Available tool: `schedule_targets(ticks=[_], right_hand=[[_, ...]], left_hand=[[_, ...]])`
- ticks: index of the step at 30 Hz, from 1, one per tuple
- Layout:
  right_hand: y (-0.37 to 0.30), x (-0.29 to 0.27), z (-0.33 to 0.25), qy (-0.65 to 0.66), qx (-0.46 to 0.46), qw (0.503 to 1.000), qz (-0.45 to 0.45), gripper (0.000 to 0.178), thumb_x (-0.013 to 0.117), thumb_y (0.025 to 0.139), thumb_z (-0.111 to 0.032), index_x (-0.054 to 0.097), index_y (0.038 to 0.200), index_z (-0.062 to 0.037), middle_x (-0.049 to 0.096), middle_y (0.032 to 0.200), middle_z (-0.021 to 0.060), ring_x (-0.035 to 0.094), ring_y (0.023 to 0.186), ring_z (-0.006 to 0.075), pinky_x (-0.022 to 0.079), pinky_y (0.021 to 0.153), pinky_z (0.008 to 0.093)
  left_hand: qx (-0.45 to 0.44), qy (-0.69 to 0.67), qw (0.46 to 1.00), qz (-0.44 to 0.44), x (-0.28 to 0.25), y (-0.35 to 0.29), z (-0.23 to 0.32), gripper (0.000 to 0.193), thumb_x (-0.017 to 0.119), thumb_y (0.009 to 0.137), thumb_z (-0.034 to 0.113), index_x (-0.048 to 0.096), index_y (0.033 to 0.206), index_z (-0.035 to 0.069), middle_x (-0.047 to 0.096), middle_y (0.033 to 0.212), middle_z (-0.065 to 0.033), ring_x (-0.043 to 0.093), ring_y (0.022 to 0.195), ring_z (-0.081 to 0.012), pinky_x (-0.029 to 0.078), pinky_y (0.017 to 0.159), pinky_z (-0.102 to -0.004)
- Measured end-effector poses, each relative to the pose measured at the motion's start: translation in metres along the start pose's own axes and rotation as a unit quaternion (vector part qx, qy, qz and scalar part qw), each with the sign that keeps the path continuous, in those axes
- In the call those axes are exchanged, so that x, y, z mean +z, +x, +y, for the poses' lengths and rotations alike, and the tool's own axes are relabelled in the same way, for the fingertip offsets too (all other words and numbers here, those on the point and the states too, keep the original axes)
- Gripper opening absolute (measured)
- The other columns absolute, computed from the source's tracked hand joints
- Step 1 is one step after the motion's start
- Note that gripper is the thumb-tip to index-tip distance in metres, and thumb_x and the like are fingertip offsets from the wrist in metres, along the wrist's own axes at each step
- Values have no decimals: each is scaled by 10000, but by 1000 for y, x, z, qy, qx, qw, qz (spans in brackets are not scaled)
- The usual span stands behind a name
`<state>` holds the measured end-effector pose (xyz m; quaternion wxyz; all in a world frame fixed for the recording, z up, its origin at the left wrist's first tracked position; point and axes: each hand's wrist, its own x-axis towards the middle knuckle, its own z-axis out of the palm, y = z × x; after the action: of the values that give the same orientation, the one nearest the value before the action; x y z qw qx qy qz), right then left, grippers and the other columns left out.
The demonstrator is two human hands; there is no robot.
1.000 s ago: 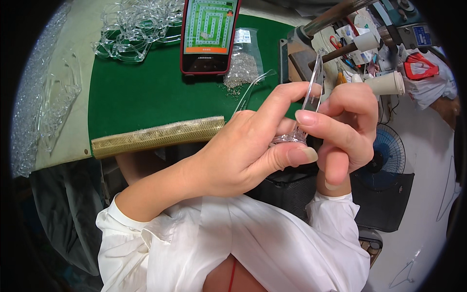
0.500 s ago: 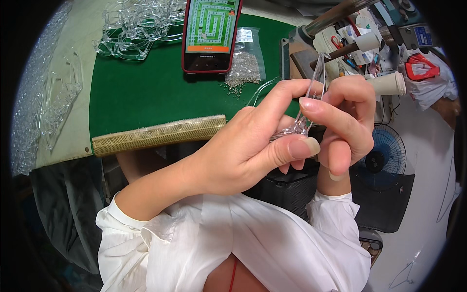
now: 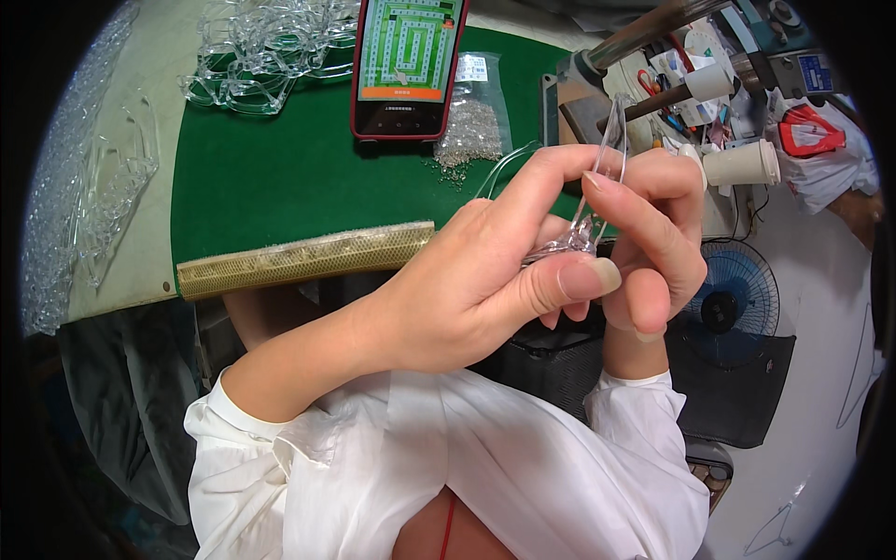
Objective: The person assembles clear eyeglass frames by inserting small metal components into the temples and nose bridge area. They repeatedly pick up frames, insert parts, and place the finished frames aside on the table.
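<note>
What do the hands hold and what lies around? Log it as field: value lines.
left hand: fingers grip a clear plastic frame
right hand: fingers touch that frame; full grip hidden
surface: green mat
on mat: lit phone, red case; clear bag of tiny silvery pieces, some loose
far left: pile of clear frames
near edge: gold mesh roll

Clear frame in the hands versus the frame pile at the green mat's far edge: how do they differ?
The clear frame is one piece held by the left hand and right hand; the frame pile holds many, with no hand on it. The clear frame is raised, part of it pointing up the picture; the frame pile lies tangled across the far edge of the green mat. Both are transparent and shiny.
</note>
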<state>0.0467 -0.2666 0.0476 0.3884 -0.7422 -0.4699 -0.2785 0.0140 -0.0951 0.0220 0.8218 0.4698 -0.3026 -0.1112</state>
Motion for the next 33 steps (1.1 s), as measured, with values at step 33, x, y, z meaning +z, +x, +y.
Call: schedule_targets(ticks=[33], right_hand=[[-5,-9,-11,289,335,892,96,243,674,829,-166,669,987,19,542,940,66,488,870,144,397,771,257]], left_hand=[[82,194,976,59,1,39,-15,754,520,915,439,159,1401,-10,601,993,-172,601,830,-296,467,758,-330]])
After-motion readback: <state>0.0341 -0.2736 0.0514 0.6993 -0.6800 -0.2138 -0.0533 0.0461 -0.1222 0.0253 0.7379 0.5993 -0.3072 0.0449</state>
